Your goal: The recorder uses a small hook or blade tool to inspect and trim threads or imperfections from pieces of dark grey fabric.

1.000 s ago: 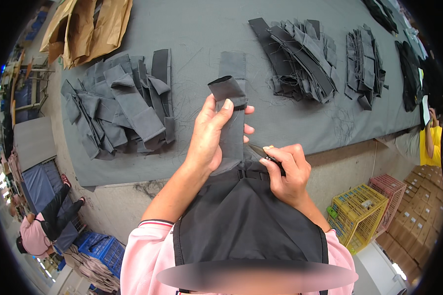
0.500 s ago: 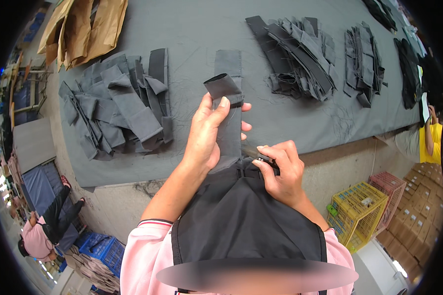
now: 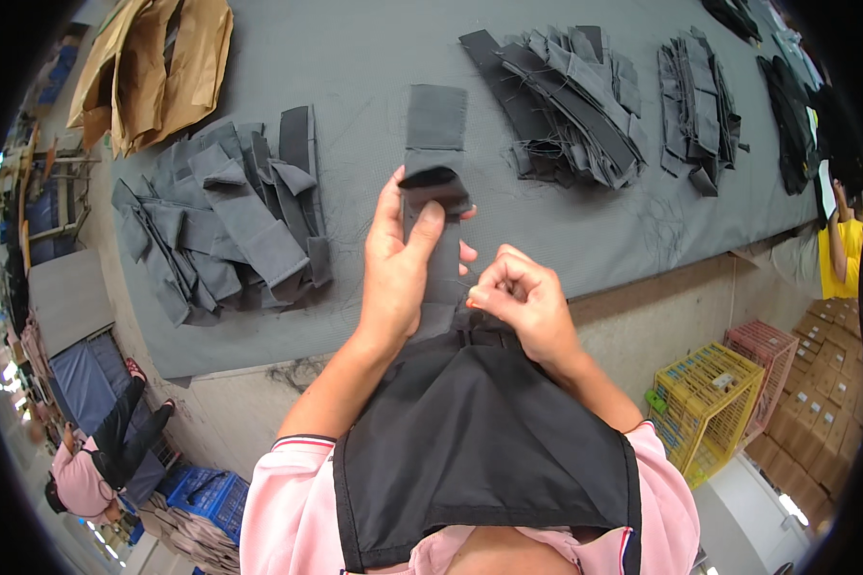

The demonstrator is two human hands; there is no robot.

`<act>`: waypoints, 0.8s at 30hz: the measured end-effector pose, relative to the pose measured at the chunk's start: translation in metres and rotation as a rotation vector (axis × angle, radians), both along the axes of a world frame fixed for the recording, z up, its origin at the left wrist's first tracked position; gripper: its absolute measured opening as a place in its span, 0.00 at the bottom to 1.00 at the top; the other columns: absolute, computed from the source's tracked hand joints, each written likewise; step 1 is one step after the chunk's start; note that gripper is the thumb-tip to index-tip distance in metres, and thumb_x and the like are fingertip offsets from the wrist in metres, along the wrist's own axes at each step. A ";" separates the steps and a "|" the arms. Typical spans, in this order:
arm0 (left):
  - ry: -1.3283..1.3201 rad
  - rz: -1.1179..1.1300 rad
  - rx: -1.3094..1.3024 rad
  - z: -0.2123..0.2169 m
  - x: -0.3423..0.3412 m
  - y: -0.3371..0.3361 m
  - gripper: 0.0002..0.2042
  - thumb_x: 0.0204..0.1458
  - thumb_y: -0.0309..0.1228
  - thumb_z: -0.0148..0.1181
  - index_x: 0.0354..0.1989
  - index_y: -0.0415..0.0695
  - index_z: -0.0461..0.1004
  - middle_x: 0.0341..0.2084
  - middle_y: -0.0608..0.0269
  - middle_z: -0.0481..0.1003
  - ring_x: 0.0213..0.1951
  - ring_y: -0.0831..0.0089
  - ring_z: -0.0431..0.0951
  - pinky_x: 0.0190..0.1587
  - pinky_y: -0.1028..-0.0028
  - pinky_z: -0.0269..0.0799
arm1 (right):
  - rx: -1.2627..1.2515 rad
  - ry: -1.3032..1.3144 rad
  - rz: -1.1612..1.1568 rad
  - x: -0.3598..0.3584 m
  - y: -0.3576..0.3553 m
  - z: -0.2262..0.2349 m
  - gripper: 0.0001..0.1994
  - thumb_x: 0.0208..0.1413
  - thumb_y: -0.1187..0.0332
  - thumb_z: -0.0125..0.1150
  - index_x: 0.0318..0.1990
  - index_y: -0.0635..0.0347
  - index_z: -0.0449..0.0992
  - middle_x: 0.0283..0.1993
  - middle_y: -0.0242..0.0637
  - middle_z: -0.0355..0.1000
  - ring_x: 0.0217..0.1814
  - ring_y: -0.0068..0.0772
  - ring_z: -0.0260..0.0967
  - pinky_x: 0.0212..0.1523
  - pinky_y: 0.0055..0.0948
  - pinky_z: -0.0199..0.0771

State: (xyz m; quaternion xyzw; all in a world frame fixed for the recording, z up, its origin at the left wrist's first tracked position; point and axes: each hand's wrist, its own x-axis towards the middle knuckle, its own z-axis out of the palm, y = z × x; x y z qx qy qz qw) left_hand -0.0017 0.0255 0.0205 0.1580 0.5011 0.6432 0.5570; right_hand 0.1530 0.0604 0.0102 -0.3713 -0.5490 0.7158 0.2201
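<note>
My left hand [image 3: 398, 264] is closed round a grey fabric strip [image 3: 438, 216], thumb on top and fingertips showing past its right edge. The strip's upper part is folded over into a dark loop above the thumb; its lower end runs down toward my black apron [image 3: 489, 422]. Beyond the fold a flat grey piece of fabric [image 3: 437, 117] lies on the table. Just right of the strip's lower part, my right hand [image 3: 527, 302] is closed in a pinch. A small orange spot shows at its fingertips, but what they hold is too small to make out.
Grey fabric strips lie in a loose heap [image 3: 225, 216] on the left and in stacks [image 3: 571, 110] [image 3: 700, 110] on the right of the grey-covered table [image 3: 355, 57]. A brown paper bag [image 3: 168, 72] stands far left. Yellow crates [image 3: 710, 393] stand below right. Other people are at both sides.
The dark tool that showed in my right hand is no longer visible there; that hand has moved slightly left and up, now pinching. My left thumb has shifted down on the folded strip.
</note>
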 end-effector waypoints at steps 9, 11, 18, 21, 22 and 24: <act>-0.041 -0.043 -0.076 -0.009 -0.006 -0.002 0.19 0.59 0.35 0.51 0.56 0.44 0.59 0.40 0.53 0.74 0.26 0.74 0.76 0.26 0.77 0.73 | 0.269 -0.160 -0.256 0.007 0.005 0.003 0.17 0.48 0.75 0.64 0.46 0.62 0.68 0.37 0.34 0.64 0.36 0.25 0.67 0.36 0.23 0.69; -0.111 -0.047 -0.095 -0.008 -0.011 -0.001 0.13 0.59 0.37 0.52 0.47 0.45 0.63 0.38 0.53 0.75 0.26 0.72 0.77 0.25 0.76 0.74 | 0.516 -0.231 -0.214 0.017 -0.007 -0.001 0.18 0.44 0.75 0.67 0.44 0.60 0.71 0.36 0.38 0.65 0.36 0.31 0.70 0.35 0.25 0.72; -0.180 -0.034 -0.143 -0.008 -0.017 -0.002 0.13 0.61 0.35 0.47 0.51 0.47 0.62 0.40 0.54 0.75 0.26 0.72 0.78 0.25 0.75 0.76 | 0.897 -0.255 -0.094 0.012 -0.012 -0.008 0.17 0.38 0.75 0.68 0.40 0.57 0.74 0.31 0.35 0.66 0.24 0.33 0.66 0.25 0.29 0.68; -0.183 -0.019 -0.154 -0.009 -0.018 -0.001 0.12 0.61 0.35 0.46 0.52 0.48 0.62 0.40 0.54 0.75 0.27 0.72 0.78 0.25 0.75 0.76 | 0.872 -0.243 -0.071 0.014 -0.012 -0.007 0.17 0.38 0.74 0.68 0.40 0.58 0.75 0.30 0.35 0.65 0.24 0.33 0.66 0.25 0.29 0.68; -0.188 -0.021 -0.152 -0.009 -0.018 -0.001 0.12 0.61 0.35 0.46 0.52 0.48 0.62 0.40 0.54 0.75 0.27 0.72 0.78 0.25 0.75 0.76 | 0.877 -0.213 -0.057 0.014 -0.013 -0.008 0.17 0.38 0.75 0.68 0.40 0.58 0.75 0.30 0.35 0.65 0.24 0.32 0.66 0.24 0.28 0.67; -0.192 -0.022 -0.149 -0.008 -0.018 -0.001 0.12 0.61 0.35 0.46 0.52 0.48 0.62 0.40 0.54 0.75 0.27 0.72 0.78 0.26 0.74 0.76 | 0.882 -0.181 -0.044 0.014 -0.013 -0.007 0.17 0.38 0.75 0.68 0.40 0.59 0.75 0.29 0.35 0.65 0.23 0.31 0.65 0.23 0.28 0.67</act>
